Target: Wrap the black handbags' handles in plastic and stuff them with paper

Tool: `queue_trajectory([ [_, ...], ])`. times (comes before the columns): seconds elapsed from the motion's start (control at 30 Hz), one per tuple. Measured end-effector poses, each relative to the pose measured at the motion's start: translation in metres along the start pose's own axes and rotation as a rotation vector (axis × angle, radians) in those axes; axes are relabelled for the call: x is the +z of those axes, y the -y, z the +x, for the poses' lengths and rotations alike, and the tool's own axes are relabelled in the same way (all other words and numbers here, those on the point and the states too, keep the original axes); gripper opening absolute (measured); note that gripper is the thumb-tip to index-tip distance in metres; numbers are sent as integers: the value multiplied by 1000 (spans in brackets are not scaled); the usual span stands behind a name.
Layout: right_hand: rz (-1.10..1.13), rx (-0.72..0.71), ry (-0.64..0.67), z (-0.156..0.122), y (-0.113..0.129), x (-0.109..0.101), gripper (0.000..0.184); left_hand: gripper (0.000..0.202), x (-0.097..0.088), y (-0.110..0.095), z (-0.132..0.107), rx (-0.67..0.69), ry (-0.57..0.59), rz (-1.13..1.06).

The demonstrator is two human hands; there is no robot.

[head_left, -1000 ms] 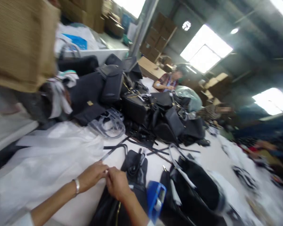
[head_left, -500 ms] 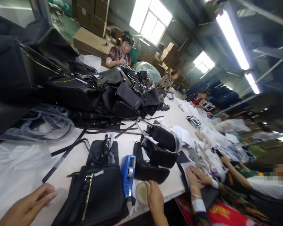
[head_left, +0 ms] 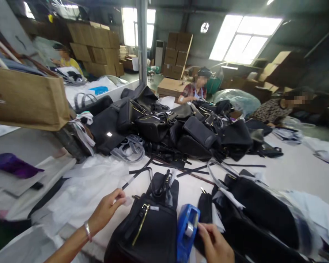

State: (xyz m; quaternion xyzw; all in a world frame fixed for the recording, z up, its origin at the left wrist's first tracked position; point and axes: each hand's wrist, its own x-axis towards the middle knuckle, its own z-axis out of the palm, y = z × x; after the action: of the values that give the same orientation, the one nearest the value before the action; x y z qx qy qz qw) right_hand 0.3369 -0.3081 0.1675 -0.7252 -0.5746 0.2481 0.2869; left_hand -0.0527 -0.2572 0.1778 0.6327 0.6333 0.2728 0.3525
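Observation:
A black bag [head_left: 146,230] with a gold zipper lies on the white table in front of me. My left hand [head_left: 106,210], with a bracelet on the wrist, rests at the bag's upper left corner, fingers pinched on a small pale piece, perhaps tape. My right hand [head_left: 214,243] is at the blue tape dispenser [head_left: 186,230] that stands to the right of the bag, fingers curled at the tape roll. What the right fingers pinch is hidden.
A heap of black bags [head_left: 175,128] and loose straps fills the table's middle. More black bags [head_left: 260,212] lie at my right. White plastic sheets [head_left: 84,182] spread at left, under a cardboard box [head_left: 27,98]. Other people sit at the far side.
The camera swung back left from the table's right end. My left hand moved up to the bag's corner, and my right hand moved from a round object at the table edge to the tape dispenser.

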Motion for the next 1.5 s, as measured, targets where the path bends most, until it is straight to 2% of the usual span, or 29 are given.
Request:
queue_trajectory([
  [0.1, 207, -37, 194, 14, 82, 49, 37, 19, 8, -2, 3, 27, 18, -45],
  [0.17, 352, -136, 298, 16, 123, 94, 20, 18, 11, -1, 6, 47, 41, -51],
  [0.23, 473, -186, 389, 17, 146, 137, 42, 17, 12, 4, 10, 61, 64, -52],
  [0.3, 606, -138, 467, 18, 155, 170, 30, 17, 10, 12, 14, 76, 80, -50],
  [0.37, 718, -28, 490, 20, 153, 189, 13, 20, 7, 25, 20, 89, 97, -62],
  [0.43, 772, 54, 444, 21, 148, 195, 16, 35, 4, 38, 30, 123, 154, -71],
  [0.5, 769, 64, 387, 22, 140, 191, 19, 46, 5, 49, 43, 224, 279, 2],
  [0.53, 752, 59, 363, 23, 136, 187, 19, 42, 6, 53, 52, 291, 347, 77],
  [0.6, 708, 69, 330, 23, 126, 179, 22, 22, 11, 58, 68, 399, 439, 228],
  [0.67, 680, 120, 304, 23, 113, 175, 32, 6, 15, 60, 82, 422, 455, 305],
  [0.73, 696, 216, 310, 24, 100, 176, 48, 11, 16, 61, 87, 395, 441, 322],
  [0.83, 764, 383, 496, 21, 86, 187, 58, 13, 11, 66, 74, 351, 434, 365],
  [0.9, 777, 466, 697, 15, 86, 198, 54, 14, 5, 76, 53, 310, 436, 409],
  [0.97, 756, 490, 828, 7, 94, 209, 46, 16, 1, 91, 26, 227, 448, 448],
  [1.03, 719, 459, 850, 0, 106, 218, 36, 20, -2, 107, -5, 86, 494, 375],
  [1.13, 628, 320, 825, -3, 126, 224, 16, 30, -5, 124, -45, -211, 664, -6],
  [1.2, 559, 216, 825, -1, 137, 223, 7, 33, -8, 125, -58, -318, 659, -170],
  [1.3, 534, 107, 823, 7, 150, 217, 1, 39, -9, 114, -48, -285, 511, -275],
  [1.4, 533, 3, 801, 17, 158, 212, 12, 38, -1, 99, -16, -243, 461, -414],
  [1.5, 547, -43, 706, 27, 157, 211, 27, 30, 11, 86, 11, -257, 344, -533],
])
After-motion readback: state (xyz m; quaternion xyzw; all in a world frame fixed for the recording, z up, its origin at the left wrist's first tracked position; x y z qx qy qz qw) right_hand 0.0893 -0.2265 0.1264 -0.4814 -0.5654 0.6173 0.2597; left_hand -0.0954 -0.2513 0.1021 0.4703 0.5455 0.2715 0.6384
